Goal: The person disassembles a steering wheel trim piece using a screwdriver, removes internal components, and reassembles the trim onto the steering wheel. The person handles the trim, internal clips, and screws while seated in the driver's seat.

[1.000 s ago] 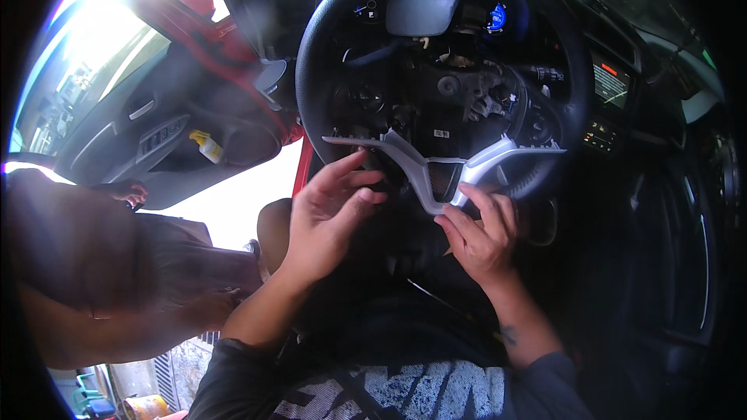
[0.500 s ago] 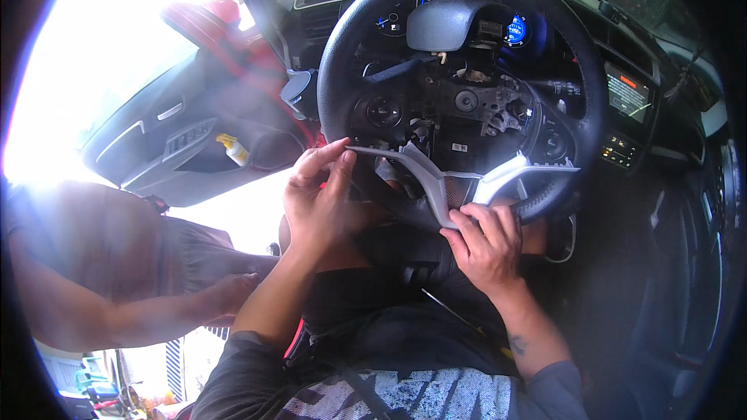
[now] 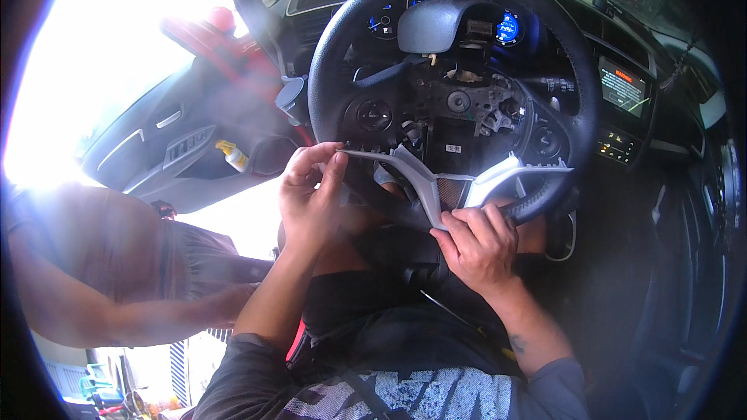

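Note:
A silver V-shaped steering wheel trim piece [image 3: 421,180] is held between my two hands, just in front of the lower part of the black steering wheel [image 3: 327,54]. My left hand [image 3: 309,190] pinches the tip of its left arm between thumb and fingers. At the bottom of the V, my right hand [image 3: 480,245] grips the trim with thumb and fingertips. The trim's right arm overlaps the lower right of the rim; whether it touches there I cannot tell. The wheel's centre is uncovered, with a bare metal hub [image 3: 458,101] showing.
A thin metal-shafted tool [image 3: 443,306] lies on my lap. The car door [image 3: 167,140] stands open at left, a yellow-topped spray bottle [image 3: 232,155] in its pocket. Another person [image 3: 117,264] is close by in the doorway. A lit screen [image 3: 623,87] sits right of the wheel.
The view has shifted slightly, so the wheel and trim appear a little further left. My grip on the trim looks the same. The other person's hand has drawn slightly back.

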Action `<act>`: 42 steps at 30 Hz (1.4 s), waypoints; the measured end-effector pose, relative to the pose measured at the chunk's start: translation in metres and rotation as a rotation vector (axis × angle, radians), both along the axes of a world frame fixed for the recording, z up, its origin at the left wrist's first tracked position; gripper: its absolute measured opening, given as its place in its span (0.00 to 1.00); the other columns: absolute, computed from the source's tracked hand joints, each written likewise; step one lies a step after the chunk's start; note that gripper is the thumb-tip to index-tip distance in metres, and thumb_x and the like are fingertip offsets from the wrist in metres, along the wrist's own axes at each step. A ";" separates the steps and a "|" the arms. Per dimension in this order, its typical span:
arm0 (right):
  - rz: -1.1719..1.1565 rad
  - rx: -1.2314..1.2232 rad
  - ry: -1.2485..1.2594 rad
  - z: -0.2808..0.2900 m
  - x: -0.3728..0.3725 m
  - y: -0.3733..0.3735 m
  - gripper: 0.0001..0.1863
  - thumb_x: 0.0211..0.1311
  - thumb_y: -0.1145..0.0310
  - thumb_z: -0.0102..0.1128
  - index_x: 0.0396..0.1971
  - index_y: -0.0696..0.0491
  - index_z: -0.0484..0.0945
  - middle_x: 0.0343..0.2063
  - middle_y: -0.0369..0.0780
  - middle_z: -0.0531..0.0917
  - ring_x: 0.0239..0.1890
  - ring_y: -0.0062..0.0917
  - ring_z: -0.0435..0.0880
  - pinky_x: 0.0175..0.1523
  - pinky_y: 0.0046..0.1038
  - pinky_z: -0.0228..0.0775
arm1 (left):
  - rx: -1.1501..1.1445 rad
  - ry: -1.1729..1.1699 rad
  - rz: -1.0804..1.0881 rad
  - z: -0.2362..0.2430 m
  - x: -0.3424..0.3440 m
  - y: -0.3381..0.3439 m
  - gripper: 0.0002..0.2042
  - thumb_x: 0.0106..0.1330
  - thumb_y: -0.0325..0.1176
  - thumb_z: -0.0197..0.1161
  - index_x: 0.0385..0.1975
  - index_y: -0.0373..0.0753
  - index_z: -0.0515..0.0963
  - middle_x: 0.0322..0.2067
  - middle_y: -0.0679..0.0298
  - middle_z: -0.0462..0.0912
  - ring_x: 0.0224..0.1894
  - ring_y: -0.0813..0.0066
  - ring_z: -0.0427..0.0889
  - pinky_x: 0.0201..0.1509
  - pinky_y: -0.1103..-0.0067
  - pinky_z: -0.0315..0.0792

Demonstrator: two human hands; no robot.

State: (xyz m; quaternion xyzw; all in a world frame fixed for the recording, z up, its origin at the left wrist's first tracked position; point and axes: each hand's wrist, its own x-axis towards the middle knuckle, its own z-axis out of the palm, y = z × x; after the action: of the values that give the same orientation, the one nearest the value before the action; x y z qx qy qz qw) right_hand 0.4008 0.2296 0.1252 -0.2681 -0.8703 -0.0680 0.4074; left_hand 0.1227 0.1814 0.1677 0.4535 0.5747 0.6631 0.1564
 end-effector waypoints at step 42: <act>-0.233 -0.087 -0.011 0.039 -0.068 0.027 0.17 0.67 0.50 0.74 0.37 0.48 0.82 0.32 0.37 0.83 0.40 0.33 0.81 0.49 0.42 0.67 | 0.025 0.129 0.203 0.002 0.009 0.009 0.12 0.69 0.25 0.80 0.50 0.34 0.92 0.31 0.71 0.76 0.38 0.85 0.77 0.40 0.83 0.73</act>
State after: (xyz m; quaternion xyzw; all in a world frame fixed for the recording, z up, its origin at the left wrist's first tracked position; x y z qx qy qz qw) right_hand 0.3323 0.2565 0.1645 -0.3846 -0.8375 -0.0786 0.3802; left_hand 0.1322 0.1906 0.1701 0.4366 0.6181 0.6521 0.0453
